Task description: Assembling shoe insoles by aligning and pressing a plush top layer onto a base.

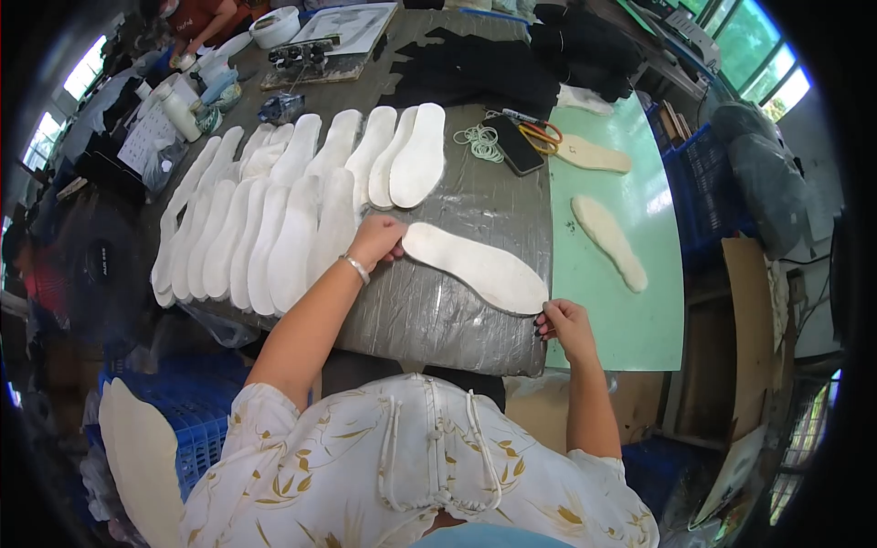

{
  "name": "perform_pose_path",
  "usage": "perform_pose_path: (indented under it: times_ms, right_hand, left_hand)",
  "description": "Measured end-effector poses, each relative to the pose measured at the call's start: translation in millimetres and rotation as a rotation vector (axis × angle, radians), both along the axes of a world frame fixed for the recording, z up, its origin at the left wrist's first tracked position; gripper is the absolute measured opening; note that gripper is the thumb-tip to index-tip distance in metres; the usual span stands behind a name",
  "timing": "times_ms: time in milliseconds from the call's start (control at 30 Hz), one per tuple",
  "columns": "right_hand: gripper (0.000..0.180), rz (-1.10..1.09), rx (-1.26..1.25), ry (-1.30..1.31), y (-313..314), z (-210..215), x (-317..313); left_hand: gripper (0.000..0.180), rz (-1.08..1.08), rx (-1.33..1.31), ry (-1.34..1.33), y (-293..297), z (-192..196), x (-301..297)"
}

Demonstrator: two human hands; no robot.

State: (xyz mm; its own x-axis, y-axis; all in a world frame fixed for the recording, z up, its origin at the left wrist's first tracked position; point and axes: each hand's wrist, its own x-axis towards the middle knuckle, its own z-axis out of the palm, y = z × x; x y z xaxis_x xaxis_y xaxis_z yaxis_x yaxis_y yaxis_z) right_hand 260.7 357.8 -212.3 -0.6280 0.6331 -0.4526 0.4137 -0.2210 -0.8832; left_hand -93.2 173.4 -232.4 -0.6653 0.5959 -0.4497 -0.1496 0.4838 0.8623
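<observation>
A long white insole point(477, 267) stretches between my two hands over the grey, plastic-covered table. My left hand point(377, 239), with a bracelet at the wrist, pinches its narrower heel end. At the broader toe end, my right hand point(566, 327) grips the edge between thumb and fingers. Left of my left hand, rows of white insoles point(297, 233) lie overlapping, with a further row point(416, 157) behind them. Two cream insoles, one point(607, 242) near and one point(592, 154) farther back, rest on the green board to the right.
Near the green board point(653, 320) lie a dark phone point(513, 144), orange-handled scissors point(548, 139) and pale rubber bands point(478, 142). Black fabric point(475, 68) spreads across the back. Another person point(196, 23) works at the far left. A blue crate point(203, 447) stands below the table.
</observation>
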Motion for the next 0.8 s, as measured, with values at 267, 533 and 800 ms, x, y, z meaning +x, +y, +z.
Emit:
perform_pose_path:
  times_ms: [267, 533, 800]
  right_hand:
    - [0.020, 0.207, -0.030, -0.043, -2, 6, 14]
    - [0.045, 0.162, 0.307, -0.113, 28, 4, 2]
    - [0.029, -0.067, 0.804, -0.221, 24, 102, -28]
  left_hand:
    - [0.037, 0.043, 0.024, -0.044, -99, 29, 57]
    - [0.067, 0.265, 0.080, 0.593, -205, 57, 107]
    - [0.066, 0.561, -0.375, 1.060, -327, 45, 141]
